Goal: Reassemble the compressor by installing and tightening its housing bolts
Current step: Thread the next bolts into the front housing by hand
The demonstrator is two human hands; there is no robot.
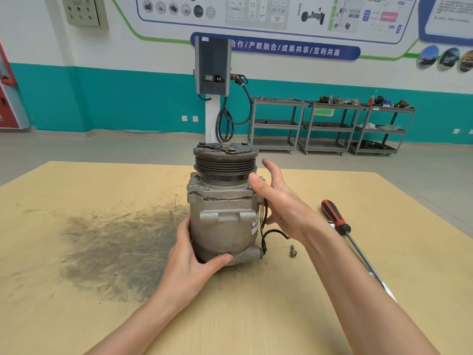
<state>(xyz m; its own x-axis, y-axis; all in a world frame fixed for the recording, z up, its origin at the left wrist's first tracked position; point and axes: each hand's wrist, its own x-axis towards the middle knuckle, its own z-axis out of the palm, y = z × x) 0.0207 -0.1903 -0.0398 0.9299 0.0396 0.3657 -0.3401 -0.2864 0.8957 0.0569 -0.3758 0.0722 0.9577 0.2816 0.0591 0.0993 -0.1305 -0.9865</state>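
Compressor [222,226]: cast metal body, dull grey, matt, slightly rough w/ grime. Pulley [225,165] on top: dark metal, ribbed grooves, semi-gloss lower rim. Wires [266,234]: black, smooth sheath. Bolt [293,251]: shiny metal. Screwdriver [335,219]: glossy red/black plastic handle, polished metal shaft. Table [76,316]: pale wood board, matt, w/ dark sooty smudge [120,247].

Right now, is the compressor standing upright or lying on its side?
Upright. The compressor stands on its rear end on the table, pulley on top, steadied low by the left hand and at its upper flange by the right hand.
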